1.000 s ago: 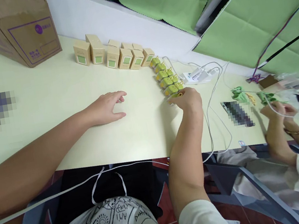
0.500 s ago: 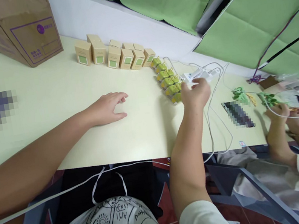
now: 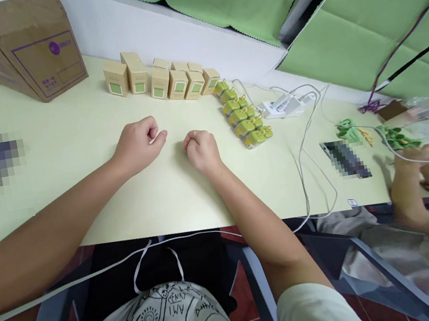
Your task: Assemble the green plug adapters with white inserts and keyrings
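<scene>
My left hand [image 3: 138, 144] is closed over the table, its fingers curled in and its thumb pointing right, with nothing visible in it. Just to its right, my right hand [image 3: 202, 150] makes a fist with the knuckles up; no object shows in it. A small gap separates the two hands. Beyond them, small yellow-green pieces with loops [image 3: 238, 116], seemingly in clear packs, stand in a slanting double row. Several small tan cartons [image 3: 160, 82] with green squares on their fronts line the wall.
A big brown cardboard box [image 3: 51, 64] stands at the back left. White cables [image 3: 301, 168] run past a power strip [image 3: 280, 107]. On the right, a co-worker's hands [image 3: 417, 155] are beside green leafy pieces [image 3: 397, 136]. A blurred-out phone-like object [image 3: 346, 159] lies between.
My right hand has come left from the yellow-green pieces to beside my left hand and curled into a fist. My left hand has risen slightly and closed its fingers.
</scene>
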`<state>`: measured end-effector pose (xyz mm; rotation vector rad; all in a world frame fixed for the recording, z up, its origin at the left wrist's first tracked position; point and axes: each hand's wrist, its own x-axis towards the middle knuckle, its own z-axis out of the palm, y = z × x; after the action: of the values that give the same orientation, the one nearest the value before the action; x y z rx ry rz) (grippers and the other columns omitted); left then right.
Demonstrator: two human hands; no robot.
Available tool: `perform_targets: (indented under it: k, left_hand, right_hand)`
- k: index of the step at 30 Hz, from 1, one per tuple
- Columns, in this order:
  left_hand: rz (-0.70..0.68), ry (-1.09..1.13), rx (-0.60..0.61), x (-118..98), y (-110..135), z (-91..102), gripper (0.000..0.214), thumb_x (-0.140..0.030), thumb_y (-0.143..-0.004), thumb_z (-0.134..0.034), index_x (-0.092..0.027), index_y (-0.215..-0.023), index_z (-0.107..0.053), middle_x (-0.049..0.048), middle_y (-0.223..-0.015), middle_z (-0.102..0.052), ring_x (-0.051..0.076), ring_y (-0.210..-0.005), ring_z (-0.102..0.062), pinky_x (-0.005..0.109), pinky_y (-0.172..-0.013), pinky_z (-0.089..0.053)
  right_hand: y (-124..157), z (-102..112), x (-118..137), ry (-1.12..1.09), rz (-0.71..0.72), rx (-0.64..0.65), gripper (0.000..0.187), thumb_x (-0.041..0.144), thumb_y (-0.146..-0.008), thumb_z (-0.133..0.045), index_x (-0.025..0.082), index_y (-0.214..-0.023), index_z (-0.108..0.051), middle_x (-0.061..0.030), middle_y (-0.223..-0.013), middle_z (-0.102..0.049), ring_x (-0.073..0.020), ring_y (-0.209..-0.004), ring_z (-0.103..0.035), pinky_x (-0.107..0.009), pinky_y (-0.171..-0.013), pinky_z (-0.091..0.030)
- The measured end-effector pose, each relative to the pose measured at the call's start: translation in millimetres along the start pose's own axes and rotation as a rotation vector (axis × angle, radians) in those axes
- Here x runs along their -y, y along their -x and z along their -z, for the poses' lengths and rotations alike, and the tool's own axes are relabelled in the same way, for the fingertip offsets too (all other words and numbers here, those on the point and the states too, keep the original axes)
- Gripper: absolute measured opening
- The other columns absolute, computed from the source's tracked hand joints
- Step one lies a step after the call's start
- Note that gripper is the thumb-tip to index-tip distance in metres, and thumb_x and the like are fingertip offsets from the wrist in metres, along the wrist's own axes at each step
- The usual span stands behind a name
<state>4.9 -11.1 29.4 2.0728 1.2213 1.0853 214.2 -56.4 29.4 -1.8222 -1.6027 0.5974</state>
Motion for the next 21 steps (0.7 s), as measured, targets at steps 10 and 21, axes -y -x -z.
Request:
perform_targets:
  k: [10, 21]
  left_hand:
    - [-0.184, 0.128, 0.115, 7, 10, -14.5, 0.053, -0.039, -0.094, -0.064, -0.028, -0.066, -0.021, -0.0054, -0.062, -0.018, 0.014, -0.062, -0.017, 0.037, -0.064, -0.024]
    - [-0.079, 0.072, -0.104, 18, 0, -7.2, 0.046, -0.024, -0.090, -0.066, -0.026, -0.066, -0.027, -0.0052, -0.062, -0.024, 0.015, -0.063, -0.023, 0.036, -0.066, -0.029]
  right_hand:
    - [2, 2, 7, 0.004, -0.039, 0.059, 0.035, 0.003, -0.091, -0.049, 0.029, -0.069, -0.055, 0.0002, -0.073, -0.060, -0.0240, -0.075, -0.055, -0.037, -0.083, -0.042]
    - [-16, 25, -18, 0.069, 0.025, -0.080, 0.025, 0.010, -0.094, -0.053, 0.026, -0.092, -0.072, -0.0033, -0.092, -0.080, -0.0251, -0.085, -0.068, -0.037, -0.092, -0.051]
